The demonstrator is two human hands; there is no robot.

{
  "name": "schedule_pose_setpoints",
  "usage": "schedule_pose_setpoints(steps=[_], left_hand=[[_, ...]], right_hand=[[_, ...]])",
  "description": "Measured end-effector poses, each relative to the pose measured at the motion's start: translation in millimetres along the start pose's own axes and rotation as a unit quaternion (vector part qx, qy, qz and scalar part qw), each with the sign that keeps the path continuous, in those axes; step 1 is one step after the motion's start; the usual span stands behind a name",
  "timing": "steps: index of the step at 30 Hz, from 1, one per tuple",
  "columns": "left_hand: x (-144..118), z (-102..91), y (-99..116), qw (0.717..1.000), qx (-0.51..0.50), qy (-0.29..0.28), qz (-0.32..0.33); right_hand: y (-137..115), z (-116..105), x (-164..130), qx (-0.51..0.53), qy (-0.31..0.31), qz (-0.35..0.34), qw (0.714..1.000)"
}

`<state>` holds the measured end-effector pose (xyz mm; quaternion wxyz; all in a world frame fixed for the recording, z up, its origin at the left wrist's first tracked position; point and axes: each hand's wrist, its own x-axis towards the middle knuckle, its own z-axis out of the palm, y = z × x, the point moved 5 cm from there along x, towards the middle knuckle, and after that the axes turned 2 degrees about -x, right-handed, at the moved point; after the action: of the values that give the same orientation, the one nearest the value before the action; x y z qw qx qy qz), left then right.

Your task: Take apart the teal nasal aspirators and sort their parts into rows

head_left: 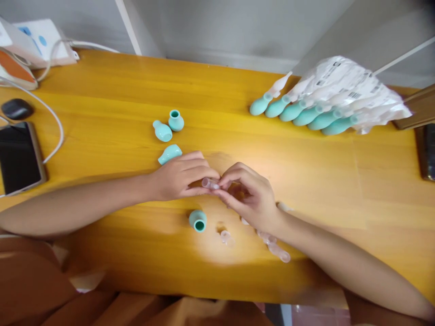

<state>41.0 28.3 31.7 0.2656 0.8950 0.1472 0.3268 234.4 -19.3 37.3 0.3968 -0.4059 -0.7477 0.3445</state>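
Both hands meet mid-desk [102, 90]. Left hand [176, 177] and right hand [249, 197] pinch a small clear tube [210, 183] between fingertips, one on each end, held just above the wood. Teal bulb [197, 220] sits at 6 o'clock of the tube, three more bulbs [169, 131] at 10 o'clock. Clear tips [275, 246] lie under the right wrist, count unclear, partly hidden. Row of assembled bulbs [299, 113] at 2 o'clock against a plastic bag [350, 86]. Phone [18, 156] at 9 o'clock.
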Motion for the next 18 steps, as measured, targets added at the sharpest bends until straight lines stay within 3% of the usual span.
schedule_pose_setpoints(steps=[4, 9, 18], left_hand=[[-1.0, -0.4, -2.4, 0.999, -0.039, 0.004, -0.026], [-0.9, -1.7, -1.9, 0.998, -0.065, 0.016, -0.011], [-4.4, 0.5, -5.0, 0.998, -0.058, -0.003, -0.038]], right_hand=[[1.4, 0.3, 0.1, 0.01, 0.005, 0.012, 1.0], [6.8, 1.2, -1.5, 0.056, 0.0, 0.05, 0.997], [14.4, 1.7, -3.1, 0.092, -0.012, 0.072, 0.993]])
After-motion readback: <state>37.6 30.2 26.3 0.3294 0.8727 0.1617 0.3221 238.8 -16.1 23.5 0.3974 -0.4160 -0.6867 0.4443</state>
